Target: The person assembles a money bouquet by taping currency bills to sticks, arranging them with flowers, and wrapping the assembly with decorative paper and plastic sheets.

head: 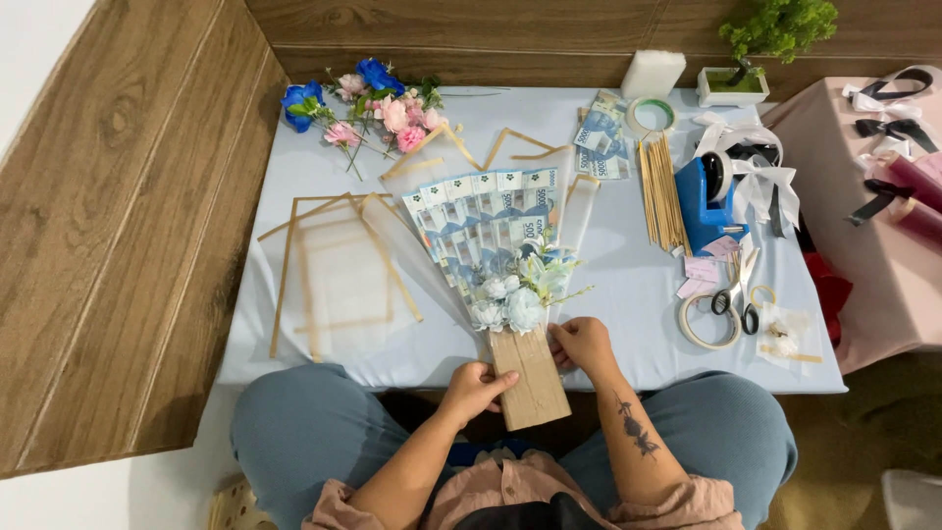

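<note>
At the near edge of the pale blue table [324, 196], midway along it, lies a bouquet [496, 255] of fanned banknotes with pale blue and white flowers [512, 304] at its throat; its brown paper-wrapped handle [533, 385] juts over the edge toward the person's lap. The left hand [478, 385] is closed around the handle's left side; the right hand [581, 344] pinches its upper right corner, fingers curled, though what sits between the fingertips is too small to tell. Clear wrapping sheets with gold borders [329, 265] lie toward the left edge; blue and pink artificial flowers [368, 103] rest near the far left corner; wooden skewers [662, 191] and a blue tape dispenser [711, 201] sit toward the right edge, with scissors [738, 290] and a tape roll [708, 324] nearer the near right corner.
</note>
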